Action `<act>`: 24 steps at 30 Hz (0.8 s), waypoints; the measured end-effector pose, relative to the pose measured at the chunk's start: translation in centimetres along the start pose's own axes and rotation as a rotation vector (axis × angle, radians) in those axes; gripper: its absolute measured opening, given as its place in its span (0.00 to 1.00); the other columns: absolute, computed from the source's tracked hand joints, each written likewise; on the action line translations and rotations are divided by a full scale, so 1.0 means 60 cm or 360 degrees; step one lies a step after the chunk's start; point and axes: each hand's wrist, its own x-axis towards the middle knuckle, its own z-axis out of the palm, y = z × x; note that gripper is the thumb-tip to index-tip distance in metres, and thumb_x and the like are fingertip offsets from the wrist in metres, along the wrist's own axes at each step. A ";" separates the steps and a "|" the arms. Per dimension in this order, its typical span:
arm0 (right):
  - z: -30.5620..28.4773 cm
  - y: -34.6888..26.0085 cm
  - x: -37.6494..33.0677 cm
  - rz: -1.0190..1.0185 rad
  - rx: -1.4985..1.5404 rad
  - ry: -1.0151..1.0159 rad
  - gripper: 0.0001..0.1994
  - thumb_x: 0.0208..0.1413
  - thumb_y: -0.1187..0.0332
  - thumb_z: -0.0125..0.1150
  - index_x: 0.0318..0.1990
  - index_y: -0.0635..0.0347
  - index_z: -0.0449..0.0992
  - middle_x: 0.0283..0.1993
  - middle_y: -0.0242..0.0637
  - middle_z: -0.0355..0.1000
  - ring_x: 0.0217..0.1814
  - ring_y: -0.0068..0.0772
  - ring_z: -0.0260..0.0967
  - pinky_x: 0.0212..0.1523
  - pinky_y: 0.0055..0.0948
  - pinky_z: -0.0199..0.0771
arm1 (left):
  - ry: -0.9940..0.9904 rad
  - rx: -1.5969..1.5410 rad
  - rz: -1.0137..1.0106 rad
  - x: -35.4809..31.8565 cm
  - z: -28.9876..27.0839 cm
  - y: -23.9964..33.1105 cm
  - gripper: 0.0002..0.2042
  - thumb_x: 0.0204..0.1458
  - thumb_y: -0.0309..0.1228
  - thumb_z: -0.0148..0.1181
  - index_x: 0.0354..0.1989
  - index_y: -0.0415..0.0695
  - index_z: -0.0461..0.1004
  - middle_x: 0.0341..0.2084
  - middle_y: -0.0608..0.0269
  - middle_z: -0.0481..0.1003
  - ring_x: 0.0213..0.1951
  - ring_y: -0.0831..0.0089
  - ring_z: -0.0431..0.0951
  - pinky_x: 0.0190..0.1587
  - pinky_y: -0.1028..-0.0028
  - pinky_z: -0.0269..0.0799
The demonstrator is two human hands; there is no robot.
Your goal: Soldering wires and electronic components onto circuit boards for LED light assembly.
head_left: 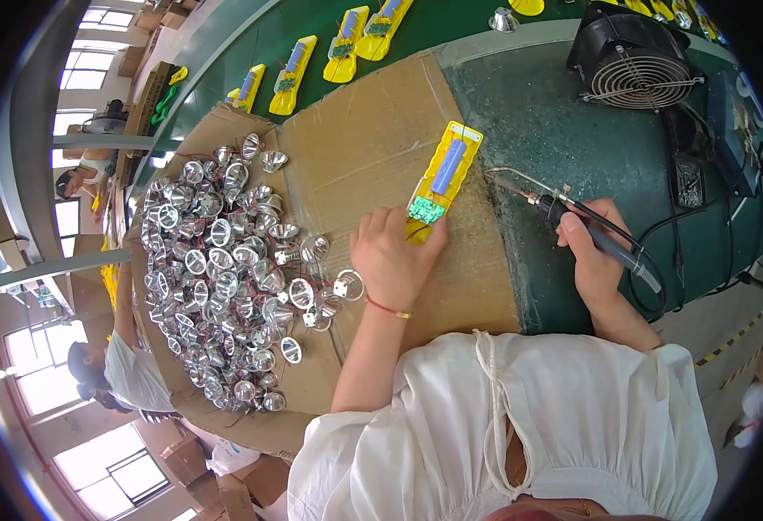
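Note:
A yellow plastic housing [465, 176] lies slanted on the cardboard in front of me. Inside it are a blue-purple cylindrical battery [447, 167] and a green circuit board [426, 210]. My left hand [392, 256] grips its near end, thumb on one side and fingers by the board; part of that end is hidden. To the right, my right hand [591, 260] is closed round a soldering iron [618, 248] with a black cable. A thin curved metal tube [520, 175] runs along the iron's front. The iron points left toward the housing, apart from it.
Shiny reflector cups [221, 260] with wires are heaped in a cardboard tray [199, 415] at left. Several yellow housings [293, 76] line the green surface at the back. A black fan [638, 65] stands back right, near a blue box [736, 130]. Other people [134, 373] sit far left.

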 end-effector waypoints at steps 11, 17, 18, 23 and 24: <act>-0.015 -0.005 0.003 0.0076 0.0018 0.0029 0.06 0.49 0.74 0.59 0.30 0.64 0.68 0.21 0.32 0.69 0.21 0.17 0.65 0.23 0.17 0.64 | -0.0318 0.0059 -0.0302 0.167 0.025 0.022 0.23 0.35 0.51 0.62 0.14 0.39 0.74 0.16 0.51 0.73 0.22 0.56 0.75 0.25 0.64 0.71; -0.010 -0.013 -0.007 0.0114 -0.0034 0.0046 0.06 0.48 0.75 0.60 0.29 0.63 0.68 0.20 0.31 0.69 0.21 0.16 0.65 0.23 0.17 0.64 | 0.0305 -0.0226 -0.0140 0.381 0.105 0.052 0.27 0.40 0.52 0.59 0.40 0.40 0.71 0.43 0.50 0.70 0.45 0.56 0.71 0.42 0.62 0.69; -0.012 -0.012 -0.007 0.0158 -0.0008 0.0052 0.06 0.48 0.75 0.60 0.30 0.63 0.68 0.20 0.31 0.69 0.21 0.16 0.65 0.23 0.17 0.64 | 0.0190 -0.0246 -0.0265 0.397 0.100 0.047 0.27 0.40 0.52 0.59 0.41 0.41 0.71 0.44 0.52 0.68 0.45 0.56 0.71 0.42 0.62 0.69; -0.009 -0.011 0.001 0.0273 0.0080 0.0004 0.06 0.47 0.74 0.61 0.30 0.63 0.69 0.21 0.31 0.69 0.22 0.15 0.64 0.23 0.17 0.64 | -0.0652 0.0179 -0.0302 0.410 0.100 -0.014 0.19 0.42 0.49 0.59 0.31 0.45 0.78 0.32 0.54 0.76 0.36 0.60 0.76 0.37 0.65 0.71; -0.008 -0.014 0.000 0.0271 0.0085 0.0001 0.06 0.47 0.74 0.61 0.30 0.63 0.69 0.21 0.31 0.69 0.22 0.15 0.64 0.23 0.17 0.64 | -0.0613 -0.0004 -0.0213 0.405 0.100 -0.022 0.18 0.43 0.48 0.58 0.31 0.46 0.78 0.31 0.55 0.76 0.36 0.60 0.76 0.37 0.65 0.71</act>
